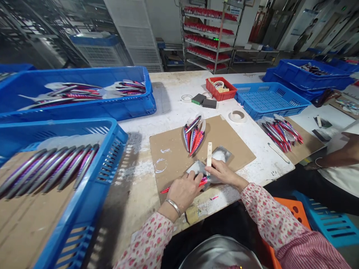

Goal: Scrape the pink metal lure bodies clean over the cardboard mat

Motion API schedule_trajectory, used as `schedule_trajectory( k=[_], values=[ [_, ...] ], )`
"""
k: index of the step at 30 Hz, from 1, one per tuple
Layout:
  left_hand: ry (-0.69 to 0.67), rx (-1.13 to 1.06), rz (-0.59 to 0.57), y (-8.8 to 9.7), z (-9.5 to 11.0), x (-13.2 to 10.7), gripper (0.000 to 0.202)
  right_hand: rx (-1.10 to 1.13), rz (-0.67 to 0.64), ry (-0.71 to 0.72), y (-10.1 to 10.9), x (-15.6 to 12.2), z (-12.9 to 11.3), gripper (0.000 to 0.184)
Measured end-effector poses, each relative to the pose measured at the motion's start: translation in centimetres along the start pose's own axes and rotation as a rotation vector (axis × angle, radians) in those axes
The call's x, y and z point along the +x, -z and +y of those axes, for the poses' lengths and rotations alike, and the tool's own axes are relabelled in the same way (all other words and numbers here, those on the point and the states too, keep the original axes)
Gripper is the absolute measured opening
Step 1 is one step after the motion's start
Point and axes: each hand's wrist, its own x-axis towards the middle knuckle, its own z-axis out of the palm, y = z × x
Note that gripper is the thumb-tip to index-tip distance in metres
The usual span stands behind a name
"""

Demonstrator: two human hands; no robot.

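My left hand presses down on a long red fishing lure lying on a silvery sheet near the front edge of a brown cardboard mat. Its fingers are curled over the lure. My right hand grips a pale flat stick that stands upright over the same lure. A small pile of finished red, purple and silver lures rests further back on the cardboard.
Blue crates with lures stand at left and back left. An empty blue crate, a red tray, tape rolls and dark blocks sit behind. Another person's arm and lure pile are at right.
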Motion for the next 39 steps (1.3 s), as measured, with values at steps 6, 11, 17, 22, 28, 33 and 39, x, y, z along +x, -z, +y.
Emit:
schedule_trajectory(
  k=[6, 11, 17, 22, 28, 33, 39],
  values=[
    [-0.004, 0.008, 0.007, 0.1, 0.1, -0.1, 0.038, -0.049, 0.019, 0.0, -0.2, 0.0, 0.1, 0.027],
    [-0.004, 0.003, 0.005, 0.1, 0.1, -0.1, 0.038, -0.117, 0.046, 0.008, -0.3, 0.0, 0.2, 0.023],
    [-0.008, 0.021, 0.003, 0.3, 0.1, -0.1, 0.038, -0.198, 0.054, 0.024, -0.6, 0.0, 0.3, 0.022],
    [-0.009, 0.016, -0.016, 0.3, 0.1, -0.1, 0.038, -0.302, 0.076, 0.038, -1.0, -0.3, 0.5, 0.024],
    [-0.006, 0.006, 0.008, 0.3, 0.1, 0.0, 0.034, -0.514, 0.087, 0.033, -1.6, -0.7, 0.2, 0.032],
    [-0.02, 0.031, 0.023, 0.0, -0.1, 0.2, 0.034, -0.587, 0.117, 0.046, -2.3, -1.0, 0.5, 0.033],
    [-0.007, 0.059, 0.034, 0.7, 0.2, 0.0, 0.032, -0.345, 0.21, 0.06, -1.7, -0.8, 1.1, 0.028]
  ],
)
